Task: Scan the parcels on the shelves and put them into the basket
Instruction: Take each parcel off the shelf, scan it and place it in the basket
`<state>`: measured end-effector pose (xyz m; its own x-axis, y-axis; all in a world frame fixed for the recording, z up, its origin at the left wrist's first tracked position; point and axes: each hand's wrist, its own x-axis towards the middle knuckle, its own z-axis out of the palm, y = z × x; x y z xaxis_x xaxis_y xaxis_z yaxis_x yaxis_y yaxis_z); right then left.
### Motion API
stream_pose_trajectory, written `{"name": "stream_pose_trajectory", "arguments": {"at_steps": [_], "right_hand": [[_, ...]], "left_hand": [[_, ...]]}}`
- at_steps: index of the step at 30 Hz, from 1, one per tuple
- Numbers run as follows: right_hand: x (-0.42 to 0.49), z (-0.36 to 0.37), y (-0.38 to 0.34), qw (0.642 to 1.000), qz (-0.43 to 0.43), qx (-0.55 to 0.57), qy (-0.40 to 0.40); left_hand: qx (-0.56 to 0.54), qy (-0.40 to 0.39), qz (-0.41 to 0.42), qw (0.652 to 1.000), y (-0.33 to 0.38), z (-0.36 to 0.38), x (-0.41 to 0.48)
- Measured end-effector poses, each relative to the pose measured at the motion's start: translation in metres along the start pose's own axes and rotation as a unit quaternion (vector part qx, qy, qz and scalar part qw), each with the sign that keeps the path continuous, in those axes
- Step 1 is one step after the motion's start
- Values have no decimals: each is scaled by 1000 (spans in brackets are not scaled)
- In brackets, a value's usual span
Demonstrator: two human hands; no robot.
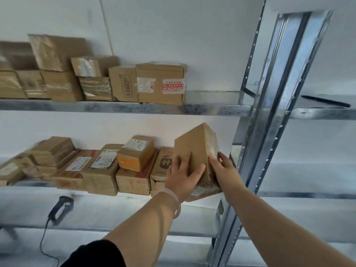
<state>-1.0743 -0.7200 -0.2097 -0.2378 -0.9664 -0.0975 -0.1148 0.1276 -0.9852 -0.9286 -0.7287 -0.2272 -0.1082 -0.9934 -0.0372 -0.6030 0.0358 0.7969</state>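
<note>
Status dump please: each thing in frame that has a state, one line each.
tilted box: closed, tipped on edge, held between both grips
left grip: flat against the box's front face
right grip: wrapped round the box's taped side
scanner: lying on the lower shelf, untouched
pen: lying on the right-hand shelf
top-shelf boxes: closed, stacked
middle-shelf boxes: closed, stacked, some labels up

The parcel [194,151] I'm holding is plain brown cardboard. Toward the lower shelf's [34,183] right end, a small box [134,153] shows an orange side; the upper shelf's [96,107] rightmost box [161,74] wears a red-and-white sticker [172,87]. The scanner [61,208] is black.
</note>
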Motion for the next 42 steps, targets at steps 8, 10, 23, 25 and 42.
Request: {"name": "stream_pose_trajectory", "arguments": {"at_steps": [8, 10, 23, 25, 42], "right_hand": [[-73, 46, -5, 997, -79, -13, 0], [-86, 59, -5, 995, -94, 7, -17], [-151, 101, -11, 974, -159, 9, -159], [-158, 100, -14, 973, -163, 15, -161], [-145, 98, 8, 950, -71, -177, -248]], "left_hand": [[-16, 31, 11, 999, -12, -49, -65], [-25, 53, 6, 998, -13, -58, -80], [-265, 146, -1, 953, -21, -92, -148], [-264, 164, 4, 950, -19, -92, -157], [-400, 119, -66, 906, -81, -117, -204]]}}
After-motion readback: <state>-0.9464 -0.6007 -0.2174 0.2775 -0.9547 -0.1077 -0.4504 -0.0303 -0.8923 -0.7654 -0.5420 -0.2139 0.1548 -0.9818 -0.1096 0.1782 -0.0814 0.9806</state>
